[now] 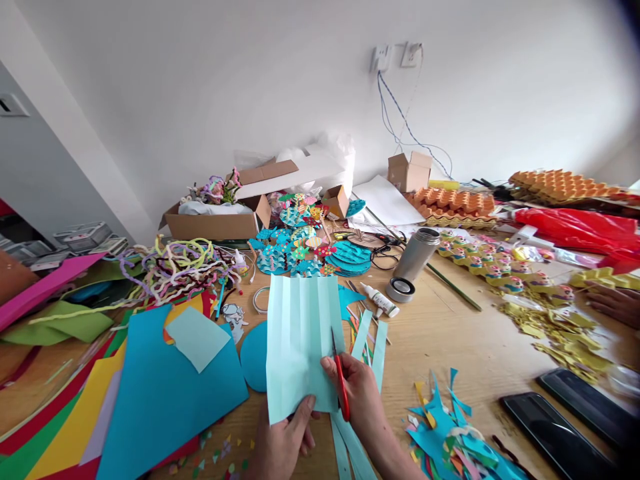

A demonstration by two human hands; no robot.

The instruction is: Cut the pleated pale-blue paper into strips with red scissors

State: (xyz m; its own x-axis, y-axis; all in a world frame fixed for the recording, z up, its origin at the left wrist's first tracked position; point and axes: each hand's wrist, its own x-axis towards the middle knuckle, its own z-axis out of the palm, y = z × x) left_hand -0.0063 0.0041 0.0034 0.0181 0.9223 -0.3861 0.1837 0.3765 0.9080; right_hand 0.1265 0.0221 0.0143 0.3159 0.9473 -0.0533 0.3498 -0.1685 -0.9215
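Note:
A light-blue sheet of paper (300, 333) with lengthwise fold lines is held up over the table. My left hand (287, 437) grips its lower edge, thumb on the front and fingers behind. My right hand (363, 390) holds a pair of red-handled scissors (341, 387), the blades pointing up over the sheet's right part; the right thumb rests near the paper. Cut light-blue strips (379, 350) lie to the right, and more strips hang or lie below the right hand. Partly behind the sheet is a blue paper circle (254, 357).
Coloured paper sheets (170, 400) spread at left, near pipe cleaners (185, 267). A glue bottle (380, 299) and steel flask (417, 253) stand or lie ahead. Blue scraps (445, 427) and phones (550, 433) lie right. Another person's hand (617, 303) shows at the far right.

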